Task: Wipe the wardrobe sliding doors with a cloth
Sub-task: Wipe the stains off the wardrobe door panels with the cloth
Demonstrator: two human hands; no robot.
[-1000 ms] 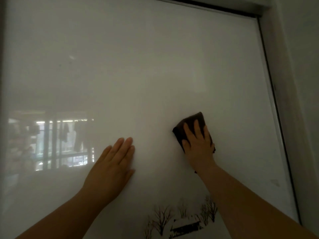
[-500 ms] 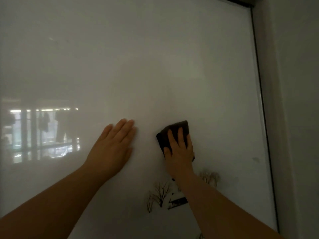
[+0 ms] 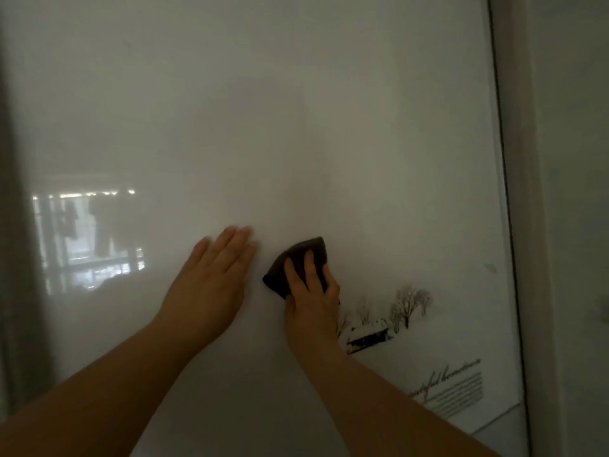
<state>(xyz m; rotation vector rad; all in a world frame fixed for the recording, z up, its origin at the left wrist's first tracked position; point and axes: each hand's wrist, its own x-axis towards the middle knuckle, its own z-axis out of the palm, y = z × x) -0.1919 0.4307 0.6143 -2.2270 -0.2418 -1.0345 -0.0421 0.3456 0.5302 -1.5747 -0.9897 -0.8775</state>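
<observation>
A glossy white wardrobe sliding door (image 3: 296,110) fills the view. My right hand (image 3: 311,298) presses a dark brown cloth (image 3: 304,255) flat against the door near its middle, fingers spread over the cloth. My left hand (image 3: 211,278) lies flat on the door just left of the cloth, fingers together and holding nothing. The two hands are a small gap apart.
A printed snowy cabin with bare trees (image 3: 385,318) and script lettering (image 3: 448,390) sit low on the right of the door. The door's right frame edge (image 3: 507,225) runs top to bottom. A bright window reflection (image 3: 89,239) shows at left, beside a grey strip (image 3: 13,258).
My right hand has slid the cloth leftward and down across the door, ending close beside my left hand. The view has dropped, showing the printed picture and lettering more fully.
</observation>
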